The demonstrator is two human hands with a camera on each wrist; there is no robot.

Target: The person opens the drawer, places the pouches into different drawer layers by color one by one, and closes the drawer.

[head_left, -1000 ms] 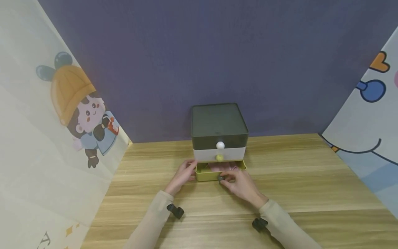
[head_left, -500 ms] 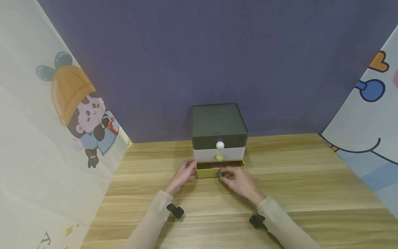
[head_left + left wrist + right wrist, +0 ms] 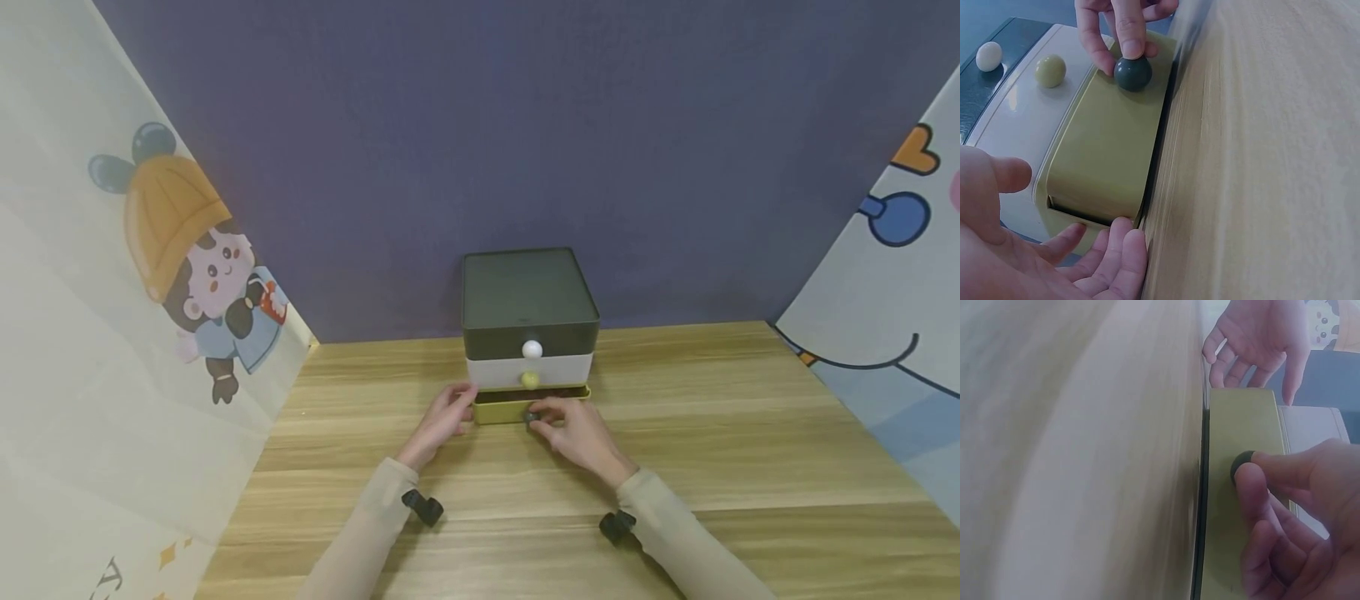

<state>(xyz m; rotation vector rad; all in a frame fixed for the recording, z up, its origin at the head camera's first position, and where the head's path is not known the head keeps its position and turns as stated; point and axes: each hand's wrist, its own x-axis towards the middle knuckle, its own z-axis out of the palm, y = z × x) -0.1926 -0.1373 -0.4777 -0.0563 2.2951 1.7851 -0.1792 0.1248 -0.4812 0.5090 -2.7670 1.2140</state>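
A small three-tier drawer box (image 3: 529,287) stands on the table, dark green on top, white in the middle and olive-yellow at the bottom. Its bottom drawer (image 3: 501,413) sticks out a little way, with a dark gap behind its front. Thumb and fingers of my right hand (image 3: 581,433) pinch that drawer's round dark green knob (image 3: 1133,74). My left hand (image 3: 442,423) is at the box's lower left side, fingers loosely extended against it, as the left wrist view (image 3: 1107,259) shows. What lies inside the drawer is hidden in shadow.
A white knob (image 3: 532,349) and a yellow-green knob (image 3: 530,380) stick out above the drawer. The wood-grain table (image 3: 712,400) spreads around the box. Behind it rises a dark blue partition (image 3: 525,125), with cartoon-printed panels at both sides.
The bottom drawer has slid inward toward the box, with my right hand moving along on its knob. The pink contents seen earlier have gone out of sight. My left hand stays put.
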